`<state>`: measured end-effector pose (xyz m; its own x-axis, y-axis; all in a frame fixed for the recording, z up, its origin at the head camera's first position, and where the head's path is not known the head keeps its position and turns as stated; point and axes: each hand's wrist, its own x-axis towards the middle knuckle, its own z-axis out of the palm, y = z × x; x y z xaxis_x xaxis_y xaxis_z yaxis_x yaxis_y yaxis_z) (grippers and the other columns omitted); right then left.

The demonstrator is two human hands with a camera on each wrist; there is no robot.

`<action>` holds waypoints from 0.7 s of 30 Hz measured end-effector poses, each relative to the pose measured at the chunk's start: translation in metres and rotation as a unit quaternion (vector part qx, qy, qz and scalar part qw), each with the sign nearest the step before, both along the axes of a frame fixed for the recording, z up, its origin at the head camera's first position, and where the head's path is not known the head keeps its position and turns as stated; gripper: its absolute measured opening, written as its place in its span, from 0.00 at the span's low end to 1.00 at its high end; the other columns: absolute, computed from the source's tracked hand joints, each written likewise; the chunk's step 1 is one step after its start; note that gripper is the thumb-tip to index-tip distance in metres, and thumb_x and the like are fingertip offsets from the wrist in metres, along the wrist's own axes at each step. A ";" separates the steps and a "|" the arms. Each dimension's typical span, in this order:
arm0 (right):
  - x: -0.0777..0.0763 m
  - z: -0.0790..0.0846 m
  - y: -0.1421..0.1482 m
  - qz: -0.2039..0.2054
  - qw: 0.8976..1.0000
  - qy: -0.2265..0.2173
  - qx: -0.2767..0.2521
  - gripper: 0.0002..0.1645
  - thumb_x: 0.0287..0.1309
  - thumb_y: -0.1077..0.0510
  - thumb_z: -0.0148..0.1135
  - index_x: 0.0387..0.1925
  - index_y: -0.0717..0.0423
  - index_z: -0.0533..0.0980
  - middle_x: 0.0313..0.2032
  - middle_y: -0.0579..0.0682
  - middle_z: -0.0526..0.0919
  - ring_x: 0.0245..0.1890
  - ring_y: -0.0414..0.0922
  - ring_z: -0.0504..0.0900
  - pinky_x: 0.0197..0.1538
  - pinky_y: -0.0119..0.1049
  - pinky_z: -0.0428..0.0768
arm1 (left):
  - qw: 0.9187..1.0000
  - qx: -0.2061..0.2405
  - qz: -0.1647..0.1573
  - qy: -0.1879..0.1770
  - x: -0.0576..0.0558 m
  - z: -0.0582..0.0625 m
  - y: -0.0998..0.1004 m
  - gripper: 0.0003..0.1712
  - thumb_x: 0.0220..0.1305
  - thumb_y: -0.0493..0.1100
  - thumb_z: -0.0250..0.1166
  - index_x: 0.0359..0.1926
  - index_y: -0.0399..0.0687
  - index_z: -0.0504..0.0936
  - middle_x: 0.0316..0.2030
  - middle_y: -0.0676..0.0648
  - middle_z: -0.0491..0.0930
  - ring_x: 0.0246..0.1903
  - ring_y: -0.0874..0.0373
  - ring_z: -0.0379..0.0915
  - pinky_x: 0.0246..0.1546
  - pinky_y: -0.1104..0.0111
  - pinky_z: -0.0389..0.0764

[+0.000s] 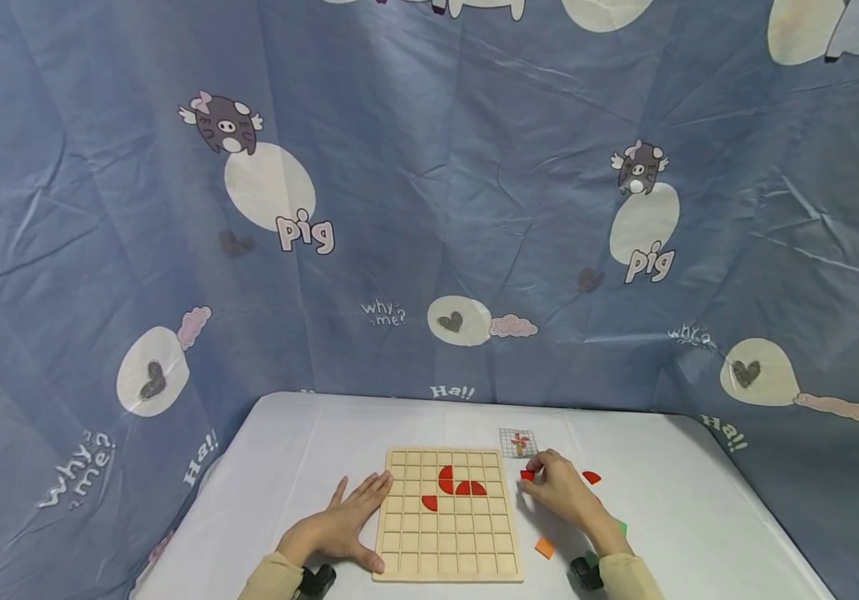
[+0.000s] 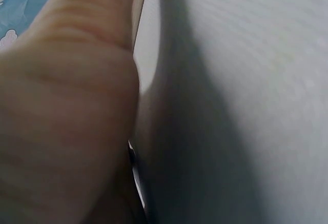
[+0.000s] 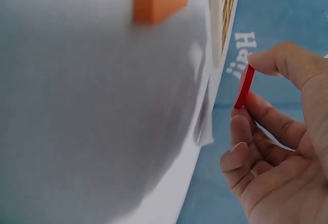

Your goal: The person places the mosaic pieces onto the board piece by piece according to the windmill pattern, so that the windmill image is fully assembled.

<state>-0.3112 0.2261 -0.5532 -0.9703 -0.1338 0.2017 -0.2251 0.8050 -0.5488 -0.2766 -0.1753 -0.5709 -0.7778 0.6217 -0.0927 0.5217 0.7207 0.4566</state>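
Below blue pig-print fabric (image 1: 414, 258), lower centre, the left hand (image 1: 344, 522), fingers spread, touches a wooden grid board (image 1: 447, 542); the right hand (image 1: 562, 492) pinches a thin red tile (image 3: 245, 86) edgewise, risking slippage.

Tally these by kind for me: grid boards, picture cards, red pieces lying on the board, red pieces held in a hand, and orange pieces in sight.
Grid board: 1
Picture card: 1
Red pieces on the board: 5
Held red piece, in the right hand: 1
Orange piece: 1
Total: 9
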 end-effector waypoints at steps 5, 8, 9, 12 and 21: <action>0.004 0.002 -0.013 0.020 1.000 0.013 -0.004 0.14 0.45 0.56 0.75 0.32 0.53 0.78 0.31 0.43 0.74 0.29 0.37 0.70 0.29 0.28 0.71 | 1.000 -0.002 0.001 0.000 0.000 0.001 0.000 0.74 0.39 0.71 0.73 0.76 0.42 0.42 0.77 0.41 0.39 0.75 0.40 0.35 0.68 0.33 0.30; 0.005 0.004 -0.022 0.031 0.999 0.018 0.001 0.14 0.46 0.56 0.75 0.32 0.52 0.77 0.31 0.42 0.74 0.29 0.36 0.70 0.29 0.27 0.72 | 1.000 0.001 0.001 -0.003 0.000 0.001 0.000 0.74 0.39 0.70 0.73 0.76 0.42 0.42 0.77 0.40 0.39 0.75 0.40 0.34 0.68 0.33 0.29; 0.006 0.004 -0.024 0.036 0.999 0.019 0.001 0.14 0.46 0.56 0.75 0.32 0.52 0.77 0.31 0.42 0.74 0.29 0.36 0.70 0.29 0.27 0.72 | 1.000 0.002 0.001 -0.004 0.000 0.001 0.000 0.74 0.39 0.70 0.73 0.76 0.42 0.42 0.77 0.40 0.39 0.75 0.40 0.34 0.68 0.33 0.29; 0.010 0.007 -0.033 0.056 0.998 0.024 0.002 0.14 0.47 0.55 0.74 0.33 0.53 0.77 0.32 0.42 0.75 0.28 0.36 0.70 0.28 0.26 0.72 | 1.000 0.003 0.000 -0.004 0.000 0.001 0.000 0.74 0.39 0.70 0.73 0.76 0.42 0.42 0.77 0.40 0.39 0.75 0.40 0.34 0.68 0.33 0.29; 0.019 0.009 -0.063 0.143 0.990 0.014 0.009 0.12 0.52 0.57 0.70 0.35 0.57 0.76 0.34 0.46 0.75 0.27 0.35 0.70 0.26 0.24 0.73 | 1.000 0.002 -0.003 0.002 0.000 0.000 -0.001 0.74 0.40 0.71 0.73 0.76 0.42 0.41 0.77 0.40 0.39 0.75 0.39 0.35 0.68 0.32 0.30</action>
<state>-0.2922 0.1635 -0.5445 -0.8863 -0.4062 0.2223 -0.4599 0.7161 -0.5251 -0.2764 -0.1761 -0.5706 -0.7748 0.6262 -0.0868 0.5278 0.7162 0.4566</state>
